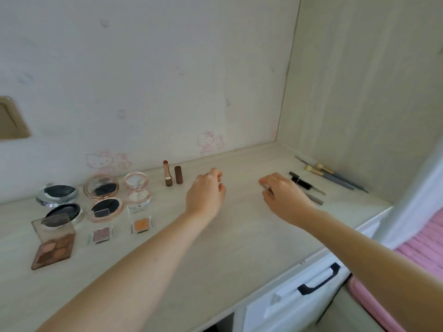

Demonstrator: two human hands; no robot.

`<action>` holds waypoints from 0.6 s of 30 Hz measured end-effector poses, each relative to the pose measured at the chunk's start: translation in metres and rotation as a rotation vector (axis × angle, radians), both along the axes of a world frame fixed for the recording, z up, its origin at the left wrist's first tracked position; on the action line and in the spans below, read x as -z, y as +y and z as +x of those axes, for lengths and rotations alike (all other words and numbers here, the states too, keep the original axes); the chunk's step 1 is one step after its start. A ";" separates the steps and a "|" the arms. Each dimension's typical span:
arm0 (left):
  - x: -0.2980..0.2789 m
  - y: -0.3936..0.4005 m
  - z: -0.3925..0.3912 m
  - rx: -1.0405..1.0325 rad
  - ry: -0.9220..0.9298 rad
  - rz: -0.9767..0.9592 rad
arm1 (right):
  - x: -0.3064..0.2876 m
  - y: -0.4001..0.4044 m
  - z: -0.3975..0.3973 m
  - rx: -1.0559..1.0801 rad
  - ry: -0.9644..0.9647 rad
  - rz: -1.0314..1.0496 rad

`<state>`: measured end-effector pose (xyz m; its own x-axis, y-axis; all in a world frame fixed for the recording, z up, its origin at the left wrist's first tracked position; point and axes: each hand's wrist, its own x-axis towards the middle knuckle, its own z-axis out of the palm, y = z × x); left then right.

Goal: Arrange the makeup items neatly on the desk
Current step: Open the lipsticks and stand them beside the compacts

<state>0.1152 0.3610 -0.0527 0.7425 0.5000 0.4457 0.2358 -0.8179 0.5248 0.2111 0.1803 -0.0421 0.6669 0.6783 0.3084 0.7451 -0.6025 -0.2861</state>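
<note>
- We hold our left hand (206, 190) above the middle of the desk (239, 236), fingers curled and pinching a small pale piece at the fingertips; what it is we cannot tell.
- Our right hand (284, 195) is further right, low over the desk, fingers curled round a small slim item with a reddish tip, mostly hidden by the hand.
- Just behind our left hand an open lipstick (167, 173) stands upright with its brown cap (178, 174) upright beside it, near the back wall.
- At the left, three open round compacts (103, 197) form a row, with a brown eyeshadow palette (54, 250) and two small square shadow pots (141, 225) in front of them.
- At the right, beyond our right hand, lie dark pencils (302, 183) and a group of brushes (335, 177) along the side wall.
- A white drawer with a black handle (320, 279) sits below the desk edge.
</note>
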 end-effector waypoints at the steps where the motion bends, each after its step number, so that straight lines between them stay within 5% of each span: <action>1: 0.003 -0.008 0.005 0.020 0.009 -0.003 | 0.001 -0.010 0.002 0.009 -0.015 -0.006; 18: 0.005 -0.092 0.115 0.425 0.234 0.257 | 0.006 -0.087 0.086 0.256 0.046 -0.060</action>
<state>0.2297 0.2693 -0.0576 0.9493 0.0308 0.3128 -0.0572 -0.9616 0.2685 0.2974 0.0931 -0.0476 0.8313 0.5021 0.2385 0.5536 -0.7863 -0.2743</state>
